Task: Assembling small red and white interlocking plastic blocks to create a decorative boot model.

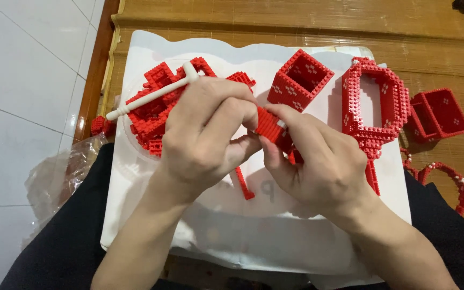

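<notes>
My left hand (pixel 205 134) and my right hand (pixel 318 161) meet over a white sheet (pixel 232 225), both gripping a small red block assembly (pixel 271 128) made of tiny bricks. My left hand also holds a white T-handled tool (pixel 151 95), whose shaft points out to the left. A thin red strip (pixel 243 185) hangs below the hands. Most of the assembly is hidden by my fingers.
A pile of loose red brick pieces (pixel 151 115) lies left of the hands. A red open square box (pixel 300 79), a red hexagonal frame with a stem (pixel 374 102), another red box (pixel 439 114) and red curved pieces (pixel 447 177) lie to the right on the wooden surface (pixel 296 21). Clear plastic bag (pixel 60 172) at left.
</notes>
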